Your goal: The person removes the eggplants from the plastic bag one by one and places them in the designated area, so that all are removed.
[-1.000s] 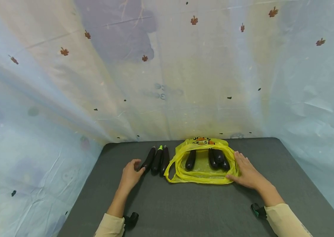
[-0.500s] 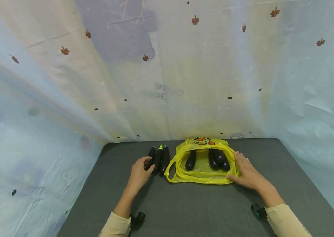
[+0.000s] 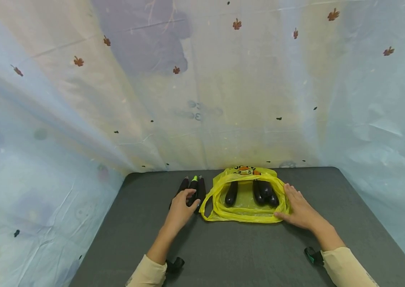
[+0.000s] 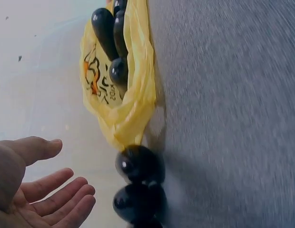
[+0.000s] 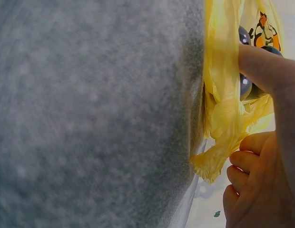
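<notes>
Beside the bag, three dark eggplants lie side by side on the table: a left one [image 3: 183, 184], a middle one with a bright green stem end, and a right one [image 3: 201, 187]. My left hand [image 3: 179, 211] is over their near ends and partly covers them. In the left wrist view its fingers are spread, apart from the rounded eggplant ends [image 4: 140, 164]. The yellow plastic bag [image 3: 238, 218] lies with its mouth toward me, a single eggplant [image 3: 231, 194] and a cluster of eggplants [image 3: 265, 192] inside. My right hand [image 3: 303, 213] rests against its right side, thumb at the rim.
The grey table [image 3: 238, 255] extends in front of the bag and to both sides. A patterned plastic sheet [image 3: 202, 87] hangs behind and around it. Black wrist mounts [image 3: 175, 265] stick out at both cuffs.
My left hand has moved right, from the leftmost eggplant to over the middle one. The eggplants inside the bag, the bag and my right hand have stayed in place.
</notes>
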The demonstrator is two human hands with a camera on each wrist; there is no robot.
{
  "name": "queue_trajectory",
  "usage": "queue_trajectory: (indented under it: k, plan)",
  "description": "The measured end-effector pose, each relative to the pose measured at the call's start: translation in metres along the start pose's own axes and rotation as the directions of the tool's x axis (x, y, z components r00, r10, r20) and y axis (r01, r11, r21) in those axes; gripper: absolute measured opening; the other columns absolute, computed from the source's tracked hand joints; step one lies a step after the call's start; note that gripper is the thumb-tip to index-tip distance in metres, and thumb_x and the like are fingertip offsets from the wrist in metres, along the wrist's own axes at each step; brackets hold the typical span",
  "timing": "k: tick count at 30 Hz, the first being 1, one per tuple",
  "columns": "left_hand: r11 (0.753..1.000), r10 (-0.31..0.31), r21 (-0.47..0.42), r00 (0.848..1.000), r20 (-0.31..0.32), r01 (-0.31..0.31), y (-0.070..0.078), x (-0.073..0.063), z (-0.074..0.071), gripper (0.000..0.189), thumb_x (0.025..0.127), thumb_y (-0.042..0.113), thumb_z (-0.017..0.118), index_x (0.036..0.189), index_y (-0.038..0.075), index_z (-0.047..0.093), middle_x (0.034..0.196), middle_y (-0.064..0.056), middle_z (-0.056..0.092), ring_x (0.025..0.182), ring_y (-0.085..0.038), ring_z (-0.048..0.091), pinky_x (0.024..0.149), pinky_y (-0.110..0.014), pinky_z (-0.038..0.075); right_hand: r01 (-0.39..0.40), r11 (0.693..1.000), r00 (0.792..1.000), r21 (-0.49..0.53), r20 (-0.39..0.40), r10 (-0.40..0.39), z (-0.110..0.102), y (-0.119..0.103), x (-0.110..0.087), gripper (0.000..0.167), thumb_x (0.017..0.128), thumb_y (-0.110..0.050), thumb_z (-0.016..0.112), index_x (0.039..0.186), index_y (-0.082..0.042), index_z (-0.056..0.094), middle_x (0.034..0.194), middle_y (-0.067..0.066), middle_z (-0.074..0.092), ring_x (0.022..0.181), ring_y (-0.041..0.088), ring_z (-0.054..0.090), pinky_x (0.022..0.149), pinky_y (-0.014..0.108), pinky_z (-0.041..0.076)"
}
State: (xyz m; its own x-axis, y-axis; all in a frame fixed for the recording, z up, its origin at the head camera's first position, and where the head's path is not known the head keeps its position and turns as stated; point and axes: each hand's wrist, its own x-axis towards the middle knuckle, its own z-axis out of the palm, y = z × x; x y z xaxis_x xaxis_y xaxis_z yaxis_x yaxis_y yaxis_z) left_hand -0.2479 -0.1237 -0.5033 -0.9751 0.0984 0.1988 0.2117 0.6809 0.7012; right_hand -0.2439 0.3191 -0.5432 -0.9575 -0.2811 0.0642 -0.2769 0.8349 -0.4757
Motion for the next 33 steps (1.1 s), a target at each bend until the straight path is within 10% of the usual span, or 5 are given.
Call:
queue_trajectory:
  k: [33]
  plan:
    - [0.996,0.072,0.034,0.989,0.128,-0.077,0.044,0.020,0.057,0.045,0.103,0.027,0.077,0.141,0.004,0.066,0.134,-0.017,0.067,0.122,-0.034,0.065,0.102,-0.052,0.057,-0.019,1.000,1.000,0.013,0.017,0.018,0.002,-0.003,0.003,0.124,0.093,-0.055,0.081,0.168,0.009,0.006,0.173,0.036,0.007,0.160,0.055,0.008,0.129,0.068,0.006]
